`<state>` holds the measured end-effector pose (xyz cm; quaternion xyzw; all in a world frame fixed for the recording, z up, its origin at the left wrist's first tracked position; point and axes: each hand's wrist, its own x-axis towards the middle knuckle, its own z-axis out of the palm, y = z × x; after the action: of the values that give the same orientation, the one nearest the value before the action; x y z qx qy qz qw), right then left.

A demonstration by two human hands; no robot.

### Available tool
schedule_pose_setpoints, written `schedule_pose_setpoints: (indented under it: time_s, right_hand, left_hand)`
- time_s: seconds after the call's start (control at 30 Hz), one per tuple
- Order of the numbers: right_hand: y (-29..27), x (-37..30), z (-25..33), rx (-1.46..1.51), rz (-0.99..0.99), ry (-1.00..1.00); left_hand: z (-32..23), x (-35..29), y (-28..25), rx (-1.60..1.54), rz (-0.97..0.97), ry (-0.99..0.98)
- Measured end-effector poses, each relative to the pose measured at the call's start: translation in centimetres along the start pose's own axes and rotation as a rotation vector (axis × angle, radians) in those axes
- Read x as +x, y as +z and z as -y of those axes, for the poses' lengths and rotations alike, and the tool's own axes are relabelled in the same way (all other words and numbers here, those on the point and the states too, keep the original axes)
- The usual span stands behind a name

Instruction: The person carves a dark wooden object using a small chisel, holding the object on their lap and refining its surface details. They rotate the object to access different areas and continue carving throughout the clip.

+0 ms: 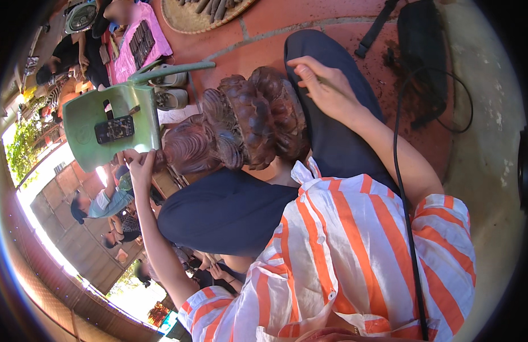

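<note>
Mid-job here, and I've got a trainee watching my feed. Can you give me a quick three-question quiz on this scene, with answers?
1. Multiple choice: where does the phone lie?
A) on the pink sheet
B) on the green chair
C) in the round woven tray

2. True or false: in this view, the left hand is nearer the green chair than the right hand is.

3. Short answer: what large, dark brown thing is between the person's dark-trousered legs?

Key:
1. B
2. True
3. A carving with a rounded, grooved surface
</note>
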<state>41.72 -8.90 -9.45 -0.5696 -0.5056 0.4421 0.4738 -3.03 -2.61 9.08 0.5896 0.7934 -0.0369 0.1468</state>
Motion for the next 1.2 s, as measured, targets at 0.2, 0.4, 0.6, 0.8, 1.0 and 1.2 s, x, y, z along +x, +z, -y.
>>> schedule_pose_setpoints:
  time_s: [0.2, 0.4, 0.6, 0.8, 1.0, 1.2]
  right_hand:
    - [2.7, 1.6, 0.8, 0.014, 0.188, -0.003]
    - [4.9, 2.8, 0.6, 0.062, 0.224, 0.052]
    - [8.3, 1.3, 0.1, 0.206, 0.339, 0.136]
    - [7.7, -1.2, -0.9, 0.148, 0.472, 0.2]
    - [8.1, -3.8, 2.0, 0.094, 0.468, 0.192]
    - [10.2, -1.6, 2.9, -0.031, 0.482, 0.049]
  left_hand:
    - [-2.2, -7.5, 0.4, -0.049, 0.118, -0.104]
    - [3.6, -14.6, 3.1, -0.379, 0.359, -0.25]
    - [6.5, -20.3, 7.7, -0.39, 0.479, -0.393]
    - [8.1, -25.2, 13.8, -0.671, 0.669, -0.588]
    - [8.3, -29.2, 18.6, -0.811, 0.593, -0.616]
    - [7.3, -31.3, 21.9, -0.949, 0.516, -0.704]
